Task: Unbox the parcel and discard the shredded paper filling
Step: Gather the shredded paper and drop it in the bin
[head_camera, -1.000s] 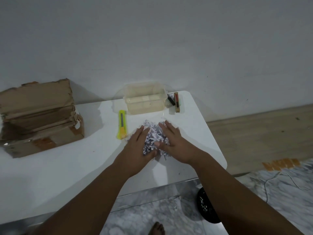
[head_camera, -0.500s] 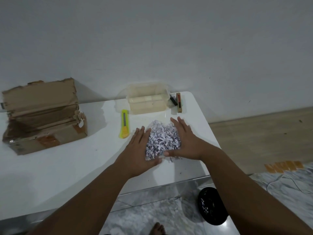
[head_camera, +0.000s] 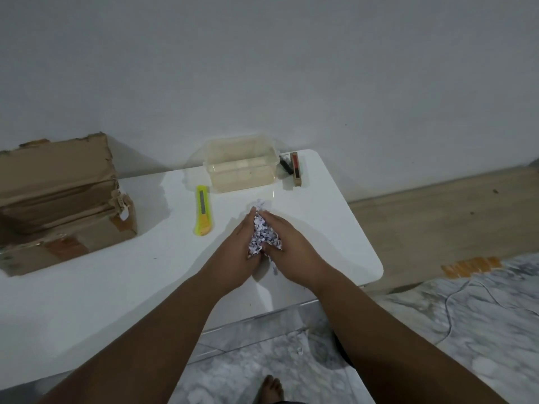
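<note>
Both forearms are bare to the frame edge, no sleeves, and one foot (head_camera: 269, 389) is unshod.
</note>
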